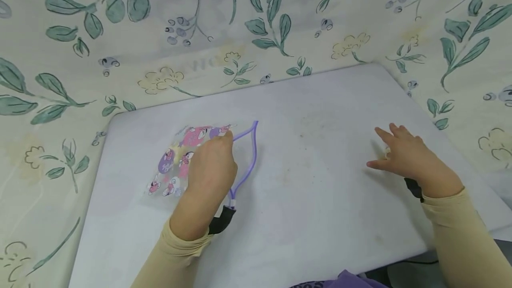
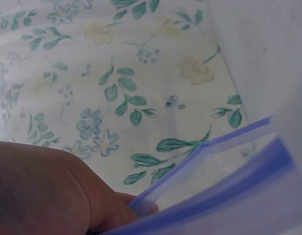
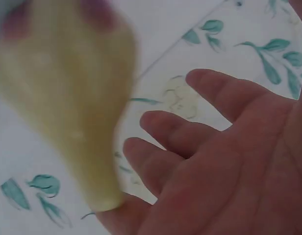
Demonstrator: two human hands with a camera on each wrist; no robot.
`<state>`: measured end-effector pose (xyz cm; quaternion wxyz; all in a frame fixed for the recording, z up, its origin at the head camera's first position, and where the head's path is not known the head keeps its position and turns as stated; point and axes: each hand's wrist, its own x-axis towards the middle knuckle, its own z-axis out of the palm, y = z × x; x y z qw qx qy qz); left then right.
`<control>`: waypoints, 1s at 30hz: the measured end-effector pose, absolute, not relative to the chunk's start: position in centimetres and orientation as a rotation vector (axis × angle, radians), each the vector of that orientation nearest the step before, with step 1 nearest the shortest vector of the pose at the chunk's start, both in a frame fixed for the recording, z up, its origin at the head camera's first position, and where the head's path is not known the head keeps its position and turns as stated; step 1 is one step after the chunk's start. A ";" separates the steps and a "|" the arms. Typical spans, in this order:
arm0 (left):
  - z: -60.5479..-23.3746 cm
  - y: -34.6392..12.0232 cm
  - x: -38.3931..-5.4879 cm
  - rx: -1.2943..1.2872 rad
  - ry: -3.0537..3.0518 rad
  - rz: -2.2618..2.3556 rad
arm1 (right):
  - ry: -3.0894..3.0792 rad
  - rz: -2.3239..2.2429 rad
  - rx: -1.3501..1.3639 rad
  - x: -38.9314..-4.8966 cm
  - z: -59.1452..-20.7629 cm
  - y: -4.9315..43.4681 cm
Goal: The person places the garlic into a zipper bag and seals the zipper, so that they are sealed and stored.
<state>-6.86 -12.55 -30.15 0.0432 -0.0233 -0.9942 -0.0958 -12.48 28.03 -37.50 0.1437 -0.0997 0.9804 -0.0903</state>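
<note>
A clear zip bag (image 1: 172, 163) printed with pink and purple cartoon figures is on the left of the white table. My left hand (image 1: 214, 161) grips it at the mouth, whose purple zip rim (image 1: 254, 154) gapes to the right. In the left wrist view, my left hand (image 2: 58, 191) pinches the purple rim (image 2: 229, 193) near its corner. My right hand (image 1: 412, 157) hovers over the table's right side, fingers spread. In the right wrist view, a pale yellow bulb-shaped thing (image 3: 87, 112) with purple-pink patches overlaps one digit of my right hand (image 3: 214, 166); its kind is unclear.
The white table (image 1: 320, 217) has small marks near its middle. A cloth (image 1: 224, 26) with leaves and flowers hangs behind it and along its sides. Something purple (image 1: 340, 281) shows at the near edge, and a dark cable (image 1: 418, 262) runs below the table.
</note>
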 end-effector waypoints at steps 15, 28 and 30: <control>-30.3 -12.8 -6.6 -0.046 -3.048 -0.315 | 2.721 -0.374 -0.059 -11.8 -39.2 32.4; -30.1 -12.8 -6.8 -0.041 -3.056 -0.310 | 2.728 -0.427 -0.124 -12.0 -39.8 31.7; -30.1 -12.8 -6.8 -0.042 -3.054 -0.307 | 2.772 -0.435 -0.178 -12.3 -39.7 31.0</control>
